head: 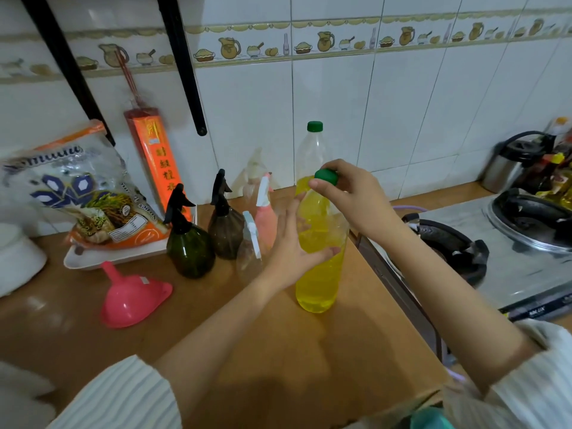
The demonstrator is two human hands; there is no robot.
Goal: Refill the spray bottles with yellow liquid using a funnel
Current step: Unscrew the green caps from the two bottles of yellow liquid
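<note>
Writing: red signs are printed down an orange packet (159, 162) at the upper left of the frame; the words on the rice bag (77, 193) beside it are too blurred to be read.
Big bottle: a clear plastic bottle (318, 274) is stood upright at the middle of the frame on the brown desk (278, 351); it is filled most of the way with yellow liquid.
Green cap: a round green cap (326, 176) is pinched at the top of that bottle by the right hand (353, 193); whether it is on or off cannot be told.
Left grip: the left hand (297, 246) is spread, with its fingers laid flat against the bottle's side.
Second bottle: a taller clear bottle (312, 147) with a green cap is seen behind, by the white tiled wall.
Spray bottles: a dark green one (190, 246), a brown one (224, 230), a clear one (249, 246) and a pink one (266, 218) are grouped left of the big bottle; what is in them cannot be told.
Funnel: a pink plastic funnel (133, 295) is laid on its side at the lower left, well apart from the bottle.
</note>
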